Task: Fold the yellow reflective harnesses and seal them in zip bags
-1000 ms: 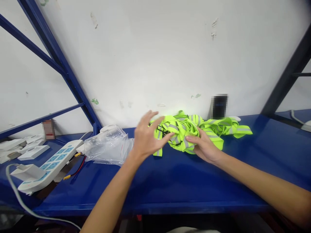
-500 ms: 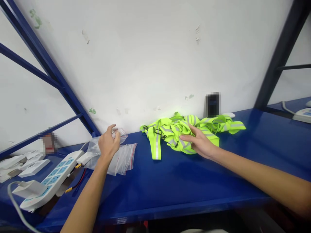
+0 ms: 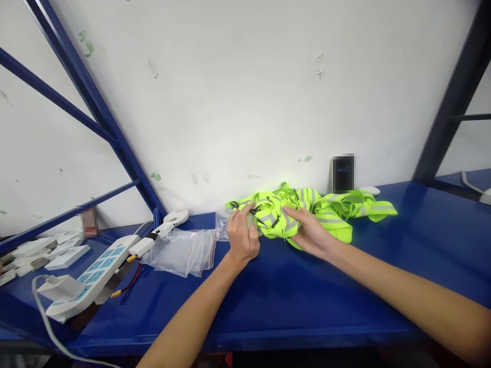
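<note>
My right hand [image 3: 312, 232] is closed around a bunched neon-yellow reflective strap vest [image 3: 282, 217] with grey stripes and black buckles. Beside it, my left hand [image 3: 243, 232] has its fingers curled in on a clear zip bag [image 3: 221, 225], which pokes out to the left of the hand. The left fingers meet the near side of the bundle; whether they also grip the strap I cannot tell. More neon-yellow straps [image 3: 355, 204] lie heaped behind and to the right. A stack of clear zip bags [image 3: 184, 250] with red seal lines lies flat on the left.
A white power strip [image 3: 95, 273] with a plugged-in adapter is at the left, near a small white fan [image 3: 176, 218] and a yellow-ended cable [image 3: 132, 281]. White boxes [image 3: 67, 257] sit farther left. A dark blurred device [image 3: 343, 174] leans on the wall behind the blue table [image 3: 307, 301].
My left hand has moved right from the bag stack to the vest bundle, bringing a zip bag along. The fan is now uncovered. My right hand still holds the bundle.
</note>
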A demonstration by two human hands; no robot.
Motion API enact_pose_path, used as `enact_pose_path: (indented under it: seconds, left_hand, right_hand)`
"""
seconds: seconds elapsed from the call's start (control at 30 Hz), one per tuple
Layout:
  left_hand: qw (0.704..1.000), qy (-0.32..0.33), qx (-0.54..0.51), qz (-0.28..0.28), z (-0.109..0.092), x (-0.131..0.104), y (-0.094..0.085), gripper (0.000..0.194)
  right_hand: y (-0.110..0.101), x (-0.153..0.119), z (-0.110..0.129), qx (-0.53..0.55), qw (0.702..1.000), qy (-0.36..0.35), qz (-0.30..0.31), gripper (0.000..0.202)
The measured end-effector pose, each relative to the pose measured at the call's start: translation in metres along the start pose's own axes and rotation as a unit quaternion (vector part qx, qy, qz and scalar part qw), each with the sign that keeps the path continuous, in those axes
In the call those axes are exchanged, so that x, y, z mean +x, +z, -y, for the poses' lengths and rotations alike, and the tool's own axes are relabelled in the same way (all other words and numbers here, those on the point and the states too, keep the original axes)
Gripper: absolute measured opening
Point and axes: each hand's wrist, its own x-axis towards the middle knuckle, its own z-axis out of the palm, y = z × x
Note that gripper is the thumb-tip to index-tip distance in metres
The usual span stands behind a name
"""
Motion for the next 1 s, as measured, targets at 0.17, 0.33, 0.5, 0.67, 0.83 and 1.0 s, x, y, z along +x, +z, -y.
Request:
enact_pose_path:
  seconds: [0.17,0.33,0.5,0.67,0.83,1.0]
  left_hand:
    - [0.999,0.014,0.012,-0.037,-0.007,-0.006,0.003,0.038]
    - [0.998,0.038,0.016,-0.05,-0.01,0.0,0.0,0.034]
    - [0.996,0.073,0.007,-0.058,-0.01,0.003,-0.006,0.036]
    - [0.988,0.157,0.0,0.005,-0.008,0.003,-0.008,0.032]
    - [0.977,0.17,-0.023,0.126,-0.007,0.002,-0.008,0.054]
    - [0.964,0.186,0.009,0.189,0.001,0.005,-0.011,0.077]
  right_hand:
    - [0.001,-0.004,0.002,0.005,0.999,-0.01,-0.039,0.022]
    - [0.001,-0.006,0.003,0.013,0.999,0.023,-0.019,0.026]
    - [0.001,-0.011,0.001,0.018,0.999,0.024,-0.016,0.029]
    - [0.003,-0.011,0.0,0.009,0.998,0.011,-0.069,0.036]
    - [0.003,-0.009,0.008,0.012,0.995,-0.009,-0.094,0.027]
    - [0.001,-0.007,0.011,0.01,0.994,-0.012,-0.109,0.026]
